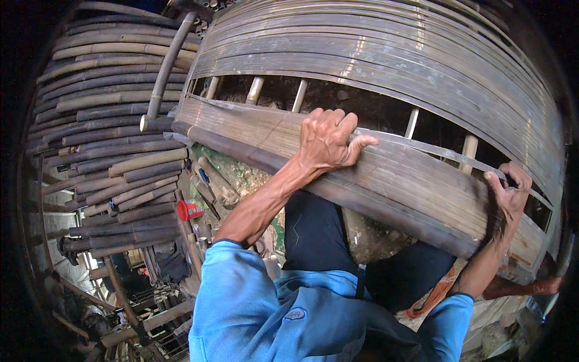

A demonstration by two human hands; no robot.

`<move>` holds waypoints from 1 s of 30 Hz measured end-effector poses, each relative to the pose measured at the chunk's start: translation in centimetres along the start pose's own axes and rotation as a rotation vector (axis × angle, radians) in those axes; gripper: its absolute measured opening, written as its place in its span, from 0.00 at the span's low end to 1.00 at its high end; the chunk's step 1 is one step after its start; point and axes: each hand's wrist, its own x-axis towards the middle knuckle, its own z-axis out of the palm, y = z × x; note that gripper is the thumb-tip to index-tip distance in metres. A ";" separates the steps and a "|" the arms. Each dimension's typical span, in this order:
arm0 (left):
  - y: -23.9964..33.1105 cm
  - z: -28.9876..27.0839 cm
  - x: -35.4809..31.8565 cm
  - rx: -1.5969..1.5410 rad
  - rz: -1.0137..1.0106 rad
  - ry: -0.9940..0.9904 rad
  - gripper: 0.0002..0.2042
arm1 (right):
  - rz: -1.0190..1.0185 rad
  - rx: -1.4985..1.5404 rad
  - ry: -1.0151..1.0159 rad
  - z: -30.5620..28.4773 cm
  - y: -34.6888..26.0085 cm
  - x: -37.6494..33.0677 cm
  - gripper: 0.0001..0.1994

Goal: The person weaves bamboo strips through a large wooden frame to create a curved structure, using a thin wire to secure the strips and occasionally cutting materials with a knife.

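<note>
A long panel of thin bamboo slats (416, 181) lies crosswise in front of me. My left hand (329, 142) is at the middle of its far edge, fingers curled over and thumb stretched to the right. At the panel's right end, my right hand (511, 188) closes on the same edge; its fingertips are partly hidden. Along the near side of the panel runs a dark, rounded bamboo edge (241, 143). Beyond a gap is a wide surface of grey bamboo slats (362, 45). Pale crossbars (300, 95) show in the gap.
Stacked bamboo poles (120, 96) fill the left side, with one pole (166, 72) standing out near the panel's left end. A red cup-like container (189, 210) sits below left, near cut bamboo pieces (217, 181). An orange-brown cloth or cord bundle (431, 295) lies by my right leg.
</note>
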 end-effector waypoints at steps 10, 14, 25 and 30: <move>3.8 -4.4 0.8 0.111 -0.105 -0.056 0.26 | 0.086 0.101 -0.099 0.4 0.6 -0.9 0.19; -3.7 -2.7 -0.5 0.229 0.047 0.153 0.27 | 0.107 0.130 0.008 1.3 -1.1 0.6 0.17; -23.5 -8.8 -13.4 0.241 -0.553 0.045 0.18 | 0.027 -0.028 -0.128 5.2 -2.2 -2.0 0.29; -26.3 -10.0 -17.7 0.424 -0.549 -0.076 0.16 | 0.053 0.081 -0.111 4.6 -2.3 -0.7 0.29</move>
